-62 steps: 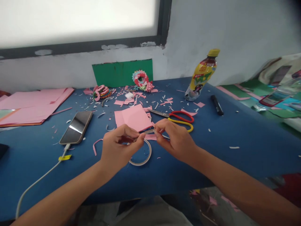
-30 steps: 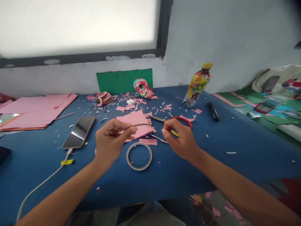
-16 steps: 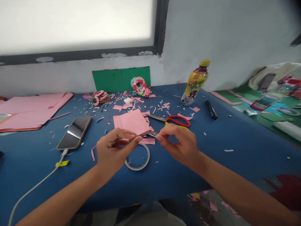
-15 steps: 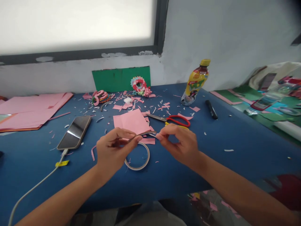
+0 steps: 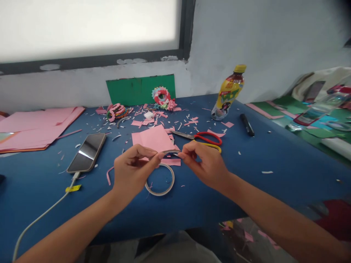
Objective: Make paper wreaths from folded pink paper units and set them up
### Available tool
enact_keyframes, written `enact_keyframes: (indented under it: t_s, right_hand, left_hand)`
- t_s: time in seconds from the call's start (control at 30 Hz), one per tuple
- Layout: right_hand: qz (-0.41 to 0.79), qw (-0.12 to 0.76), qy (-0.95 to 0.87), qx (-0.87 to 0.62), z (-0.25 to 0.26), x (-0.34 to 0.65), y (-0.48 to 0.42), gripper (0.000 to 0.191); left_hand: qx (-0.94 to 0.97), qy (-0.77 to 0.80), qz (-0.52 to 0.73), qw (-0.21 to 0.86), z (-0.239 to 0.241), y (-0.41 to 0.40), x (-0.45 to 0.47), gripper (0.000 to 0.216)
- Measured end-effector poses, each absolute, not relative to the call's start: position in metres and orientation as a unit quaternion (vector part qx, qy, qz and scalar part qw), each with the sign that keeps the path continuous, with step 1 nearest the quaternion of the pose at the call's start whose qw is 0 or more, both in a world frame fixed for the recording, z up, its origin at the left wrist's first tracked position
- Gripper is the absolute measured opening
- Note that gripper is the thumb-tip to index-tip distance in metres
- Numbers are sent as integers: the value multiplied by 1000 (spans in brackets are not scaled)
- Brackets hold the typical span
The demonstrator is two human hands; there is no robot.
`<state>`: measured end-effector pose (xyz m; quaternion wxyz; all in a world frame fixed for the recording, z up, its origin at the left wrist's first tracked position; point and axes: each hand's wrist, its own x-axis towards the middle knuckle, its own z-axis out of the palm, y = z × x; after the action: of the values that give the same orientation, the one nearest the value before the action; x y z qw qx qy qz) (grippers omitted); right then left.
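Note:
A thin, curved grey-brown strip (image 5: 170, 151) stretches between my two hands above the table; its material I cannot make out. My left hand (image 5: 134, 166) pinches its left end between thumb and fingers. At the other end, my right hand (image 5: 204, 162) has its thumb and forefinger closed on the strip, where a small pale piece shows. Just behind my hands lies a pink paper square (image 5: 153, 138). Below them a narrow white tape ring (image 5: 173, 179) rests flat, partly covered by my left hand. Scissors (image 5: 207, 138) with red and yellow handles lie beyond my right hand.
A phone (image 5: 87, 152) on a white cable lies at left, near stacked pink sheets (image 5: 41, 128). Paper scraps, paper rings (image 5: 161, 96) and a white case (image 5: 148, 115) are at the back. A drink bottle (image 5: 229, 93) and black marker (image 5: 247, 125) stand or lie right.
My right hand has moved slightly left and up, its fingertips now on the strip's end. The view has shifted a little; the left hand keeps its pinch.

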<state>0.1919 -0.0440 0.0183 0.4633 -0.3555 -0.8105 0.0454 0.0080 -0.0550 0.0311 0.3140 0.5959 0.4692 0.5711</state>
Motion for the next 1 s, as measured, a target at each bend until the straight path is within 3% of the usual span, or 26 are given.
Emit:
enact_keyframes:
  t_s: [0.37,0.53,0.83,1.0]
  right_hand:
    - [73,472,-818,-319,18,194,-42,11]
    - [69,504,-777,-371,15,197,-31,11]
    - [129,355,-829,-413,-3,183,-28,9]
    - [141,228,-844,-464,-6,169,-38,23]
  left_hand:
    - [560,491,577,335,37,-43,2,17]
    - [537,471,616,333,41,-30,-10,15]
    - [557,444,588,383,37,-30,-10,19]
    - [559,433,596,382,39,-31,-10,16]
